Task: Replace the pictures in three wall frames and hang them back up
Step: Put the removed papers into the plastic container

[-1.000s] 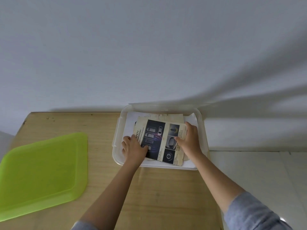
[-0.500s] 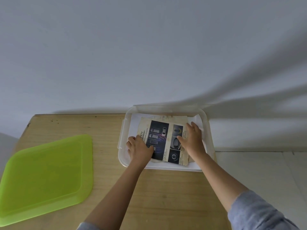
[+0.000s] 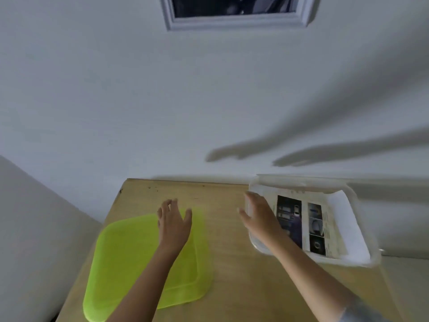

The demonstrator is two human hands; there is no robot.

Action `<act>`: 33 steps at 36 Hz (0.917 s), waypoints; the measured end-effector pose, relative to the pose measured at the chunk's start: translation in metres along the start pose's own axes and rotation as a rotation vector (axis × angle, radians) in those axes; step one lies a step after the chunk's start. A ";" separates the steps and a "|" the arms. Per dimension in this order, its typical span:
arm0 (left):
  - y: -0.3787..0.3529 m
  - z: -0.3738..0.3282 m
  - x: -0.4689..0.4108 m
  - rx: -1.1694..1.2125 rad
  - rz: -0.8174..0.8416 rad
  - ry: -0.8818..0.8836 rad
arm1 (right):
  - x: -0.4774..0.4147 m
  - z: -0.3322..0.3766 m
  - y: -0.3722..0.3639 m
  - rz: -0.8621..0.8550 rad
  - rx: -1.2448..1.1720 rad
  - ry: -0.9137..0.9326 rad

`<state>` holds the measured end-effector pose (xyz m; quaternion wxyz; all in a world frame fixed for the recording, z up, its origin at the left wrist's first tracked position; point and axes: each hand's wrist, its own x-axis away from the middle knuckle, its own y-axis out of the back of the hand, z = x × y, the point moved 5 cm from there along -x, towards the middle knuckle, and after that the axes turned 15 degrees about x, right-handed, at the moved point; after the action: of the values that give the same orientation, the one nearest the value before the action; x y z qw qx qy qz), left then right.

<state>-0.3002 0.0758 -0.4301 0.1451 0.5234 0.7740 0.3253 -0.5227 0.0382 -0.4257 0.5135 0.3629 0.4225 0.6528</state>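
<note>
One frame [image 3: 236, 20] hangs on the wall [image 3: 116, 89]. One table [image 3: 232, 263] carries one green lid [image 3: 130, 252] and one clear box [image 3: 301, 182] holding prints [image 3: 313, 226]. Left hand [image 3: 174, 226]: fingers [image 3: 173, 206] spread, empty, over the lid. Right hand [image 3: 260, 219]: fingers extended, empty, at the box's left rim.

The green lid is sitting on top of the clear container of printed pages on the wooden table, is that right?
Not quite. The head view shows the green lid lying flat on the wooden table, left of the clear container and apart from it. The container is uncovered, with the printed pages inside.
</note>
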 end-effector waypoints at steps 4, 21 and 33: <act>0.057 0.085 0.001 -0.062 -0.024 0.124 | 0.019 0.061 -0.054 0.058 -0.008 -0.045; 0.118 0.224 0.039 -0.044 0.021 0.299 | 0.077 0.133 -0.145 0.118 0.051 -0.371; 0.137 0.218 0.031 0.061 0.005 0.365 | 0.070 0.151 -0.142 0.099 -0.038 -0.368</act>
<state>-0.0918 0.2129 -0.4994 -0.0145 0.4619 0.7956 0.3918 -0.3486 0.1497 -0.4968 0.5562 0.4866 0.2908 0.6077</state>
